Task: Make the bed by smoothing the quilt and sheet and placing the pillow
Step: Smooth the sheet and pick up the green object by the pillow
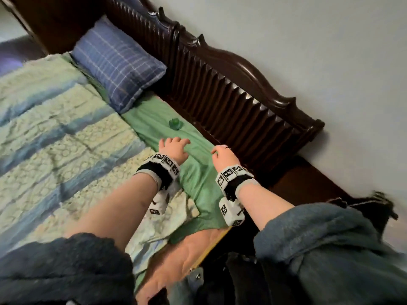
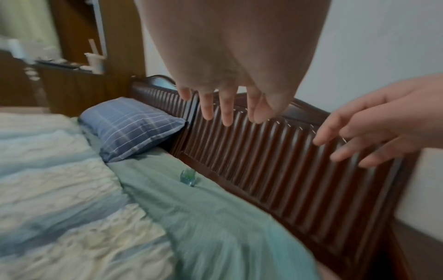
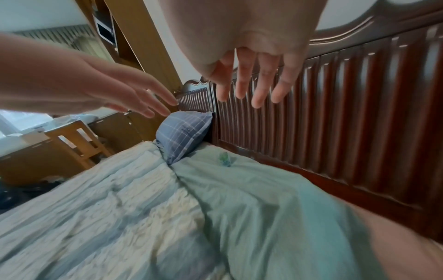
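Note:
A pale green and blue striped quilt covers most of the bed. Beside it a strip of green sheet lies bare along the headboard. A blue plaid pillow leans at the far end against the headboard. My left hand hovers over the sheet with fingers spread and holds nothing. My right hand hovers just to its right, near the headboard, fingers loose and empty. In the wrist views both my left hand and my right hand hang above the sheet without touching it.
A small green glassy object lies on the sheet between my hands and the pillow. The dark ribbed wooden headboard runs along a white wall. An orange mattress edge shows at the near corner. A wooden chair and desk stand beyond the bed.

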A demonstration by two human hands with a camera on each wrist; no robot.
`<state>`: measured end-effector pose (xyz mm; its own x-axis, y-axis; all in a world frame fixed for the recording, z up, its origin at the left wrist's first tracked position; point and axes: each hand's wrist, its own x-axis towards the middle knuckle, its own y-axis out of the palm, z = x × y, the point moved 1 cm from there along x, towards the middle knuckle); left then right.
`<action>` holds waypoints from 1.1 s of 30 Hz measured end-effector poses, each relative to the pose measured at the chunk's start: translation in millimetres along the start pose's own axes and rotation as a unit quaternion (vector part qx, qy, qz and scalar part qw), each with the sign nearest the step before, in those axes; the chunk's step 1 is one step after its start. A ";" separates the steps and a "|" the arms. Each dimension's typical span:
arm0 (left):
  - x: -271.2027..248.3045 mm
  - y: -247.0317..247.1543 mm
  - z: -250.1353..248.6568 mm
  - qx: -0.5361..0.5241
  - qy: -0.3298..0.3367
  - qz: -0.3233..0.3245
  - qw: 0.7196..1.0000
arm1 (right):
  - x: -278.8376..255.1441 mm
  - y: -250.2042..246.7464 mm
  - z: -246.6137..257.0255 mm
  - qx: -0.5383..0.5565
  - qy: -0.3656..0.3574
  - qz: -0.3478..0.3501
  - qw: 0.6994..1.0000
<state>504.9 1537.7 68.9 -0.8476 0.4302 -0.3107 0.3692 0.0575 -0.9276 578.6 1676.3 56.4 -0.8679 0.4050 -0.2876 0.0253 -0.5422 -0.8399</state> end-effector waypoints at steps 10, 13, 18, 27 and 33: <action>136.2 2.5 35.6 -0.145 -0.112 -0.001 0.983 | 169.6 26.9 17.7 0.171 0.009 0.073 0.982; 179.5 28.6 58.1 -0.221 -0.105 -0.018 0.969 | 214.5 55.1 11.1 0.248 0.053 0.068 0.965; 243.0 72.1 72.9 -0.305 -0.095 -0.082 0.944 | 276.7 105.6 -0.5 0.265 0.063 0.073 0.959; 335.5 140.1 124.2 -0.280 -0.089 -0.026 0.955 | 375.0 216.5 10.3 0.336 0.088 0.126 0.929; 378.0 163.6 153.3 -0.228 -0.076 0.050 0.969 | 399.1 250.7 31.3 0.460 0.184 0.168 0.852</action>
<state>186.5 1571.7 -232.1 -0.8330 0.3179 -0.4529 0.5524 0.4299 -0.7142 223.0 1679.0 -254.5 -0.6700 0.2256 -0.7072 -0.3051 -0.9522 -0.0146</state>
